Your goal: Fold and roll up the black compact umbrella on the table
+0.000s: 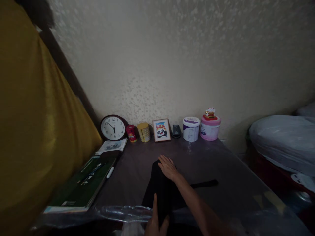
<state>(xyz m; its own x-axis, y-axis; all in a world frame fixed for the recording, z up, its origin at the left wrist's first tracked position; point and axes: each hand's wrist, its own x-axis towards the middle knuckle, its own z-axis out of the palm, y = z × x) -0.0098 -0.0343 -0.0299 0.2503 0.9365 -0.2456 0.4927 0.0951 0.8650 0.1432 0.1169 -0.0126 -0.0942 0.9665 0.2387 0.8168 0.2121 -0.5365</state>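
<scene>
Cloth under flat right hand

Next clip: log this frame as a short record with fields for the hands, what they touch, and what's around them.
surface: dark table under clear plastic
right hand: flat, palm down on black cloth
left hand: bottom edge, partly cut off, touching the same cloth; grip unclear
along wall: clock, red can, gold can, panda picture, white tub, pink tub
left side: green book, pen
</scene>
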